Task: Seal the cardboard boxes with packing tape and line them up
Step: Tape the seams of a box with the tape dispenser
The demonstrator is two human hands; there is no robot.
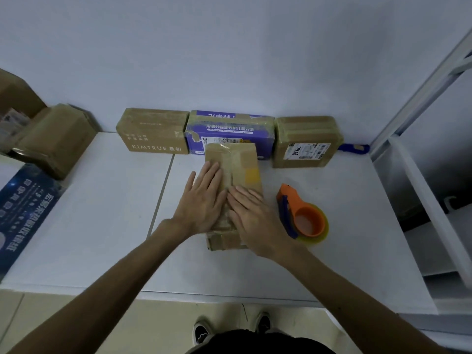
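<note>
A brown cardboard box (242,162) lies in the middle of the white table (102,213), with tape along its top seam. My left hand (204,198) presses flat on its left half, fingers straight. Flat on the right half, my right hand (252,215) has its fingers beside the seam. An orange and blue tape dispenser (302,215) sits on the table just right of the box. Against the wall stand three taped boxes in a row: a brown KIMTRUE box (153,131), a purple box (229,129) and a brown labelled box (306,141).
More brown boxes (51,139) are stacked at the far left above a dark blue poster (23,208). A small blue tool (353,148) lies by the wall at the right. A white metal rack (421,175) borders the table's right side.
</note>
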